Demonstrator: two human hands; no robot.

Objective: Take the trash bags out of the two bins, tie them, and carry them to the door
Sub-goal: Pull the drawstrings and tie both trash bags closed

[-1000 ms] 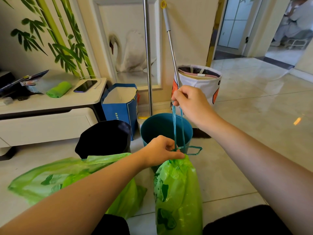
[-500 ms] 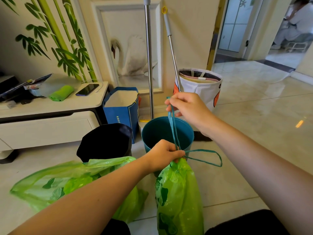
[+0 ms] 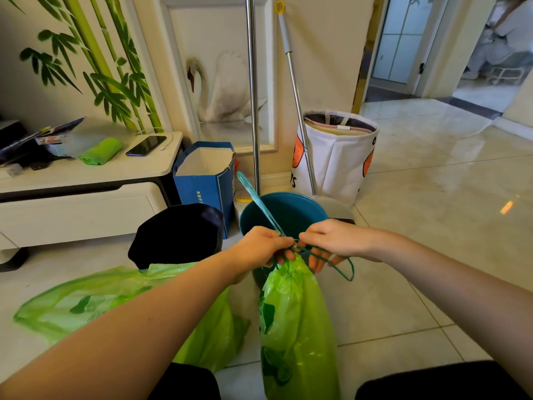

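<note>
in front of the teal bin point(image 3: 284, 210), left hand point(image 3: 261, 245) and right hand point(image 3: 331, 241) pinch the drawstring point(image 3: 261, 202) at the bag point(image 3: 298, 327) neck, seemingly knotting it; another bag point(image 3: 86, 301) lies left, untied.

Both hands point(image 3: 300, 243) gripping drawstring point(image 3: 261, 204), green bag point(image 3: 297, 321) cinched

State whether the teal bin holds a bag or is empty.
Empty: the teal bin shows its bare inner wall, no liner over the rim.
</note>
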